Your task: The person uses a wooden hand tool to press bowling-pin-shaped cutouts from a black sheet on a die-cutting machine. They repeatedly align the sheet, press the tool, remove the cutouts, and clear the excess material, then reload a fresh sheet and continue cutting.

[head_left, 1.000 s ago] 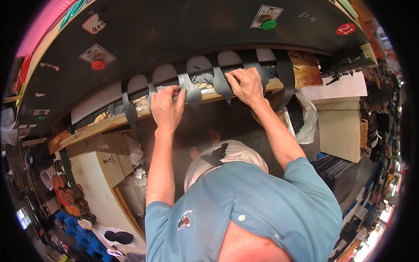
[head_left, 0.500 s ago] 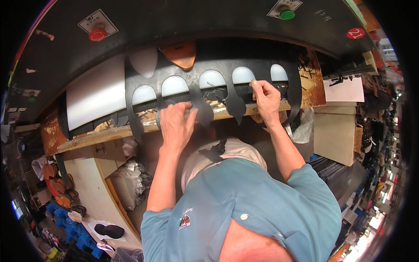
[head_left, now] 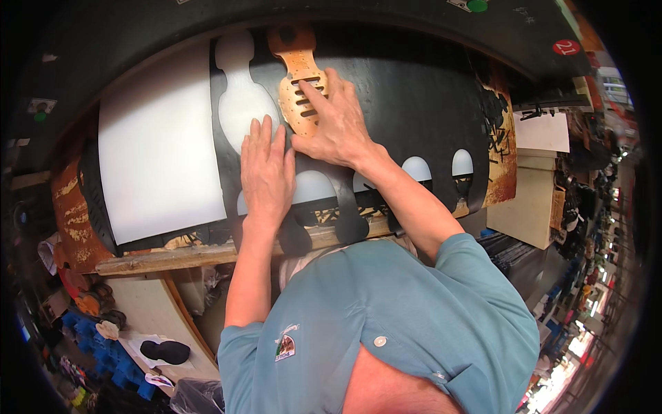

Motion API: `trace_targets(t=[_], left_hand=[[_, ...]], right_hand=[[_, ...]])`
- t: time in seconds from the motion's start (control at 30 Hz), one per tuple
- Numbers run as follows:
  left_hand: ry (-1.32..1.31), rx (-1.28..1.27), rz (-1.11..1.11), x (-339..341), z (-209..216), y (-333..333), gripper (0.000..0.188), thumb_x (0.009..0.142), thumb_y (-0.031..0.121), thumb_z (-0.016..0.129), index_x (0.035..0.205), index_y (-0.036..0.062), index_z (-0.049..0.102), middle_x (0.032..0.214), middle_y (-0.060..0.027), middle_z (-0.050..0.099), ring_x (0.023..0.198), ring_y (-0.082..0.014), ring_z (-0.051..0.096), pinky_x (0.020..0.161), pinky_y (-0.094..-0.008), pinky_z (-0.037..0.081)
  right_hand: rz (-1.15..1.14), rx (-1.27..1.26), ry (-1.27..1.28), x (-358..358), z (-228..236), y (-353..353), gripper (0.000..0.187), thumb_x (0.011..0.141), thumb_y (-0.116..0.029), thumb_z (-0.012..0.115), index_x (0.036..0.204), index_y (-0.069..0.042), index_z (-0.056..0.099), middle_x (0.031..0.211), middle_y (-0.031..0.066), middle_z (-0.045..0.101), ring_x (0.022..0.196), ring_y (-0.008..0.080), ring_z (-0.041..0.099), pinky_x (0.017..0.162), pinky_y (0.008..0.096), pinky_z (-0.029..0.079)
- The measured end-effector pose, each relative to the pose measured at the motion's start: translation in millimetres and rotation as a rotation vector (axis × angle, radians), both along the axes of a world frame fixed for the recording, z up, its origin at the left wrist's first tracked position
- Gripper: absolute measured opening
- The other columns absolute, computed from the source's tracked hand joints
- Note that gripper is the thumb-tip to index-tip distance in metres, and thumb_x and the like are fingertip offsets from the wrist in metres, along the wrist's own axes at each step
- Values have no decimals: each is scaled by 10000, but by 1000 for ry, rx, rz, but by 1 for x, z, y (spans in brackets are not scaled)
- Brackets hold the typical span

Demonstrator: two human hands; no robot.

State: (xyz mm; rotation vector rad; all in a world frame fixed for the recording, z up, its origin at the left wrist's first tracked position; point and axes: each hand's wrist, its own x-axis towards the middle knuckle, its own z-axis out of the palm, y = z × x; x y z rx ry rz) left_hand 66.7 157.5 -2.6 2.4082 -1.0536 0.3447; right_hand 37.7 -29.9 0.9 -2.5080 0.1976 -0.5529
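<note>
A black sheet [head_left: 407, 90] with several cut-outs along its near edge lies over the work surface. Farther in, a sole-shaped opening [head_left: 243, 90] in it shows white. Beside that opening sits an orange-tan sole-shaped cutting die [head_left: 298, 63] with slots across its wide part. My right hand [head_left: 341, 127] grips the die's near part, the thumb by its near tip and the fingers over the slots and right side. My left hand [head_left: 267, 169] rests flat with fingers stretched out, fingertips at the near end of the white sole shape, close to the die.
A white sheet [head_left: 158, 152] lies to the left. A wooden edge strip [head_left: 169, 259] runs along the table front, with black scraps around it. Overhead and ahead is a dark machine beam [head_left: 386, 15] with a green button [head_left: 477, 5]. Pale cabinets [head_left: 520, 200] stand below at the right.
Both hands have left the sheet's near edge and reached farther in; the right is now on the die. The view has shifted, showing more of the sheet and die.
</note>
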Motion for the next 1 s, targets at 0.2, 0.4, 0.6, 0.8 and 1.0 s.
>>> trace_targets(t=[0.2,0.4,0.6,0.8,1.0], left_hand=[[73,45,-13,-3,-2,-2,524,978,136,754,1460,8,594,1612,-240,512,1544,-436,428,1253,-568,365],[404,-279,-229,-27,26,-30,849,910,325,870,1568,-41,479,1620,-314,469,1545,-447,427,1260,-540,364],[908,-402,-371,-39,28,-54,726,980,173,791,1604,-15,470,1616,-238,523,1468,-356,557,1199,-408,461],[1090,-771,-20,-31,4,-24,383,1106,112,645,1439,-77,632,1282,-130,743,1133,-164,706,1034,-326,570],[1063,-897,413,-8,18,45,376,1115,188,643,1385,-74,634,1183,-68,735,1020,-101,673,861,-246,535]], right_hand=[[189,1024,-6,-22,30,-59,933,727,-222,907,1542,54,545,1597,245,491,1423,290,554,1240,412,398],[106,1324,12,-59,37,-48,952,744,-154,841,1584,91,466,1517,202,582,1398,265,568,1237,385,387],[123,1451,-100,-64,31,-38,897,792,-228,782,1582,73,483,1477,163,597,1364,235,563,1206,355,390],[128,1468,-108,-64,29,-41,923,813,-262,773,1580,130,443,1450,188,586,1313,229,574,1125,342,445],[153,1593,-162,-72,18,-52,911,797,-287,773,1567,109,486,1425,181,618,1282,225,598,1114,330,450]])
